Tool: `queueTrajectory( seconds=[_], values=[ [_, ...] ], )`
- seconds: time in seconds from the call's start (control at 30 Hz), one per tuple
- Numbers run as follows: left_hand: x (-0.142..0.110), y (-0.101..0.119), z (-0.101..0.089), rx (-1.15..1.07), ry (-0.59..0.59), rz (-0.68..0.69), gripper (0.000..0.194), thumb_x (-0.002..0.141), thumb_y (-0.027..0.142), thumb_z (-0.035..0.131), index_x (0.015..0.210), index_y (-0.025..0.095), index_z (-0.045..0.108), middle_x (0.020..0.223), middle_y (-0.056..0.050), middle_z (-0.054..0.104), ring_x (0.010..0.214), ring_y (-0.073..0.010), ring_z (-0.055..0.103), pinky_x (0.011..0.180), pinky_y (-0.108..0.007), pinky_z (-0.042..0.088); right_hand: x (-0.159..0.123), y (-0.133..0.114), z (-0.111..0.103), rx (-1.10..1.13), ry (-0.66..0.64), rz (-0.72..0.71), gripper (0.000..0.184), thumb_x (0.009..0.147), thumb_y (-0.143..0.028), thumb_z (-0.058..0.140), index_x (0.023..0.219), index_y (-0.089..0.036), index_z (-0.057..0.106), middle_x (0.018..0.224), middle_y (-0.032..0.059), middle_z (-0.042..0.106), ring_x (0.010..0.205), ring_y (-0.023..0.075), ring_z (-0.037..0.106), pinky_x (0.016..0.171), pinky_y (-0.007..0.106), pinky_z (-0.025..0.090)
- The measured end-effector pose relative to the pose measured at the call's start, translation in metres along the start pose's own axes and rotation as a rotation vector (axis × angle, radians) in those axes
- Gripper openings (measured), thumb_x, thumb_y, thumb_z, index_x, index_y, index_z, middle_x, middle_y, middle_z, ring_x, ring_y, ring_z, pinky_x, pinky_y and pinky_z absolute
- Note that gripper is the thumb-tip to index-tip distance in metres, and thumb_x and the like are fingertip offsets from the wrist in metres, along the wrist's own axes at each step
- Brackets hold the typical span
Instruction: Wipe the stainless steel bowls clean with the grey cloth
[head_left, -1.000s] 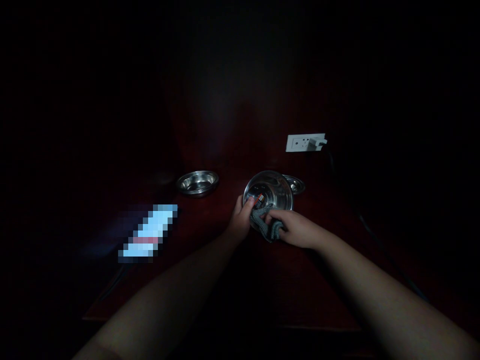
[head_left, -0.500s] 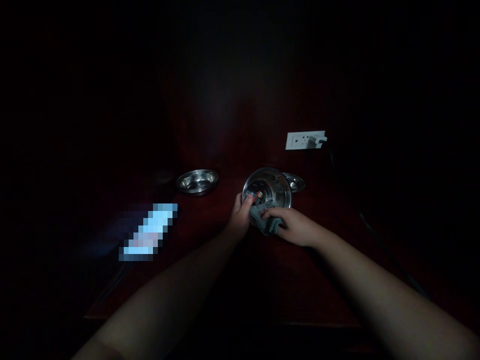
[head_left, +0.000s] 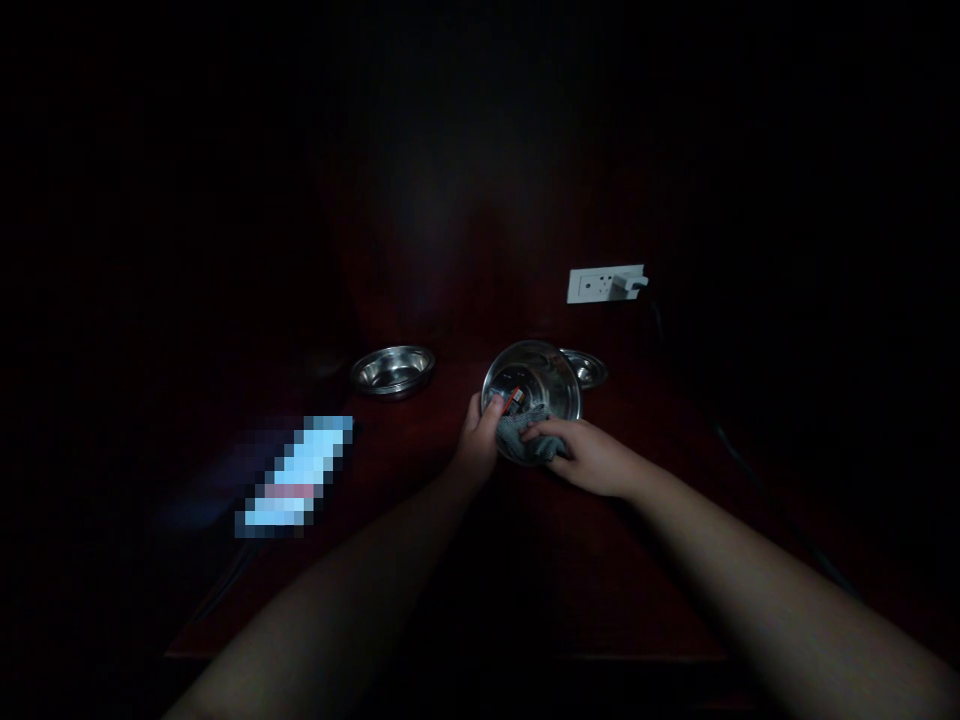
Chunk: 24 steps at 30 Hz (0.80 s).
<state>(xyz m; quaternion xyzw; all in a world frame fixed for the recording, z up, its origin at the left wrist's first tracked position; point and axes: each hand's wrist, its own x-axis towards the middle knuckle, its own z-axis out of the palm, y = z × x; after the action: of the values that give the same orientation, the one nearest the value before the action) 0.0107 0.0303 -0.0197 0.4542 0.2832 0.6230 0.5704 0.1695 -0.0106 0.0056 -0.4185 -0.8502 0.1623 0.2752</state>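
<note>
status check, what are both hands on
left hand gripping tilted metal bowl; right hand holding gray cloth at its near rim; metal dish partly hidden behind bowl

Both bare forearms reach forward and converge; the left hand (head_left: 480, 440) grips with thumb uppermost, the right hand (head_left: 592, 458) bends its fingers inward.

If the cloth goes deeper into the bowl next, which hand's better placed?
Right, I'd say: the right hand has its fingers on the cloth, while the left hand holds the steel bowl at its left side.
</note>
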Motion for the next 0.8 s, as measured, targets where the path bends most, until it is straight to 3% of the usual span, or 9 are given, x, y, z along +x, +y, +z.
queueTrajectory(
  seconds=[0.17, 0.27, 0.43, 0.67, 0.8],
  values=[
    [-0.001, 0.001, -0.0002, 0.024, 0.012, -0.007, 0.043, 0.075, 0.046, 0.055, 0.108, 0.018, 0.054, 0.1, -0.006, 0.063, 0.089, -0.0183, 0.06, 0.081, -0.032, 0.045, -0.0007, -0.0027, -0.0011, 0.025, -0.012, -0.014, 0.026, 0.067, -0.019, 0.063, 0.093, -0.021, 0.062, 0.106, 0.0035, 0.064, 0.097, 0.0186, 0.059, 0.093, 0.037, 0.04],
    [-0.0018, 0.0024, 0.0005, -0.004, 0.002, -0.008, 0.043, 0.074, 0.045, 0.056, 0.108, 0.017, 0.054, 0.1, -0.007, 0.064, 0.089, -0.0189, 0.06, 0.081, -0.033, 0.045, -0.0006, -0.005, -0.0033, 0.037, -0.017, 0.006, 0.02, 0.068, -0.023, 0.064, 0.087, -0.02, 0.063, 0.1, 0.0041, 0.066, 0.092, 0.0187, 0.061, 0.089, 0.036, 0.043],
    [-0.001, 0.0031, 0.0023, -0.065, 0.001, -0.037, 0.045, 0.073, 0.045, 0.059, 0.108, 0.017, 0.054, 0.101, -0.007, 0.064, 0.091, -0.0199, 0.06, 0.083, -0.034, 0.045, -0.0004, -0.0066, -0.0042, 0.028, 0.032, 0.012, 0.029, 0.072, -0.025, 0.06, 0.1, -0.019, 0.062, 0.1, 0.0067, 0.066, 0.091, 0.0198, 0.061, 0.084, 0.035, 0.046],
    [0.0003, 0.0034, 0.0024, -0.099, 0.026, -0.124, 0.048, 0.07, 0.046, 0.061, 0.107, 0.015, 0.054, 0.1, -0.008, 0.065, 0.092, -0.0212, 0.061, 0.087, -0.037, 0.044, -0.0009, -0.003, 0.0016, -0.006, 0.064, -0.042, 0.03, 0.074, -0.02, 0.056, 0.104, -0.022, 0.06, 0.119, 0.0067, 0.058, 0.117, 0.0219, 0.048, 0.101, 0.043, 0.033],
    [-0.0021, 0.0084, 0.0029, -0.105, -0.026, -0.152, 0.046, 0.071, 0.044, 0.061, 0.106, 0.016, 0.055, 0.1, -0.009, 0.065, 0.092, -0.0218, 0.061, 0.088, -0.037, 0.044, -0.0008, -0.0009, 0.0015, 0.007, 0.08, -0.027, 0.035, 0.075, -0.016, 0.052, 0.11, -0.021, 0.058, 0.124, 0.0071, 0.055, 0.121, 0.0203, 0.044, 0.103, 0.04, 0.032]
  ],
)
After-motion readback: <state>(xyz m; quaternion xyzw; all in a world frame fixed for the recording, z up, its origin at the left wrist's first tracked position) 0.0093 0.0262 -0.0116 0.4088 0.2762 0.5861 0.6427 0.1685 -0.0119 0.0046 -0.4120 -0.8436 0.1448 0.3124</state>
